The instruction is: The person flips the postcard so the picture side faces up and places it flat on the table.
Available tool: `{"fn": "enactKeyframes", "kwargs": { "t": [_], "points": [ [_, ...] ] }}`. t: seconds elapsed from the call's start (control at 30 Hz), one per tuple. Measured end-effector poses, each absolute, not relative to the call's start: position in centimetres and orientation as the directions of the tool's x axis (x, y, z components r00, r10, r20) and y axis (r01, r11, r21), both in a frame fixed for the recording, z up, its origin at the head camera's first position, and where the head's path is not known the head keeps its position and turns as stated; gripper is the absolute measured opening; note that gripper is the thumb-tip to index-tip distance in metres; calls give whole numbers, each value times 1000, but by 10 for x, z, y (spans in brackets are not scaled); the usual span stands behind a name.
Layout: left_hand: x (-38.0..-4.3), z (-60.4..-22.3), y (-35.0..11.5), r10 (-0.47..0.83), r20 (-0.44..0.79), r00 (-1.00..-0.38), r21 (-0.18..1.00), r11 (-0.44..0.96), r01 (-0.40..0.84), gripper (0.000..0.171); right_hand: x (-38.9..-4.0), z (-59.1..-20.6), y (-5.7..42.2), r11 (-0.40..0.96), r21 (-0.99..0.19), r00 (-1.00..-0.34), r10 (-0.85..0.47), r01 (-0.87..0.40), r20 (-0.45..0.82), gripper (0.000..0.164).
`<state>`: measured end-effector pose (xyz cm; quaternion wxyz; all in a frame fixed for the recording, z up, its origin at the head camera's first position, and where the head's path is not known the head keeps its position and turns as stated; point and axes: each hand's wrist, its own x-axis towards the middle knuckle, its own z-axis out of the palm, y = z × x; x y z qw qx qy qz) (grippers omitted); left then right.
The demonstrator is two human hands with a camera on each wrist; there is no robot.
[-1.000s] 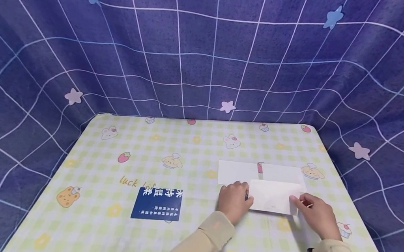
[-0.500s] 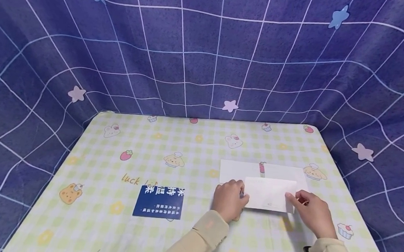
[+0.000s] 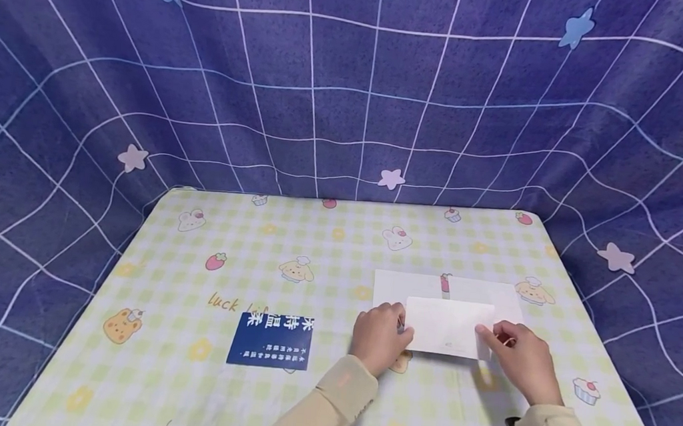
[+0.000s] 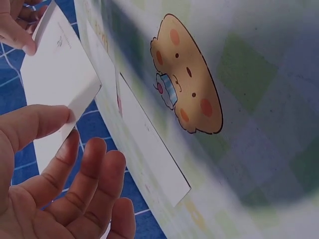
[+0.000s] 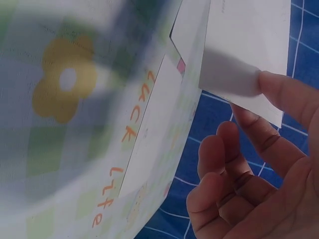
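A white card [image 3: 448, 327] with a small faint print near its lower edge is held up between both hands, above the table. At its left side my left hand [image 3: 381, 340] pinches the edge between thumb and index finger; in the left wrist view the other fingers of the left hand [image 4: 75, 184] curl loosely beneath. My right hand [image 3: 522, 361] pinches the opposite side the same way, and its thumb lies on the card's face [image 5: 249, 30] in the right wrist view. Behind it, two white cards [image 3: 404, 286] [image 3: 480, 291] lie side by side, partly covered by the held one.
A dark blue card [image 3: 271, 342] with white characters lies on the tablecloth [image 3: 141, 384] left of the hands. The cloth is green checked with cartoon prints. A blue curtain [image 3: 339, 92] with white grid lines and stars hangs behind the table's far edge.
Both hands have carried the white card slightly to the left, exposing more of the right-hand card behind. The grips look the same, and the blue card stays in place.
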<state>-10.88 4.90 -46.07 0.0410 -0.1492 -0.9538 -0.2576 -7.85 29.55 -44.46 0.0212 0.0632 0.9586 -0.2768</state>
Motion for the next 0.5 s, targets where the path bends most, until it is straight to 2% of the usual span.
{"fn": "enactKeyframes", "kwargs": {
  "t": [0.5],
  "points": [
    [-104,-458,33,236,163,-958,489,824,286,18,-76,-449,281,841,-536,-996,89,79,-7,34]
  ]
}}
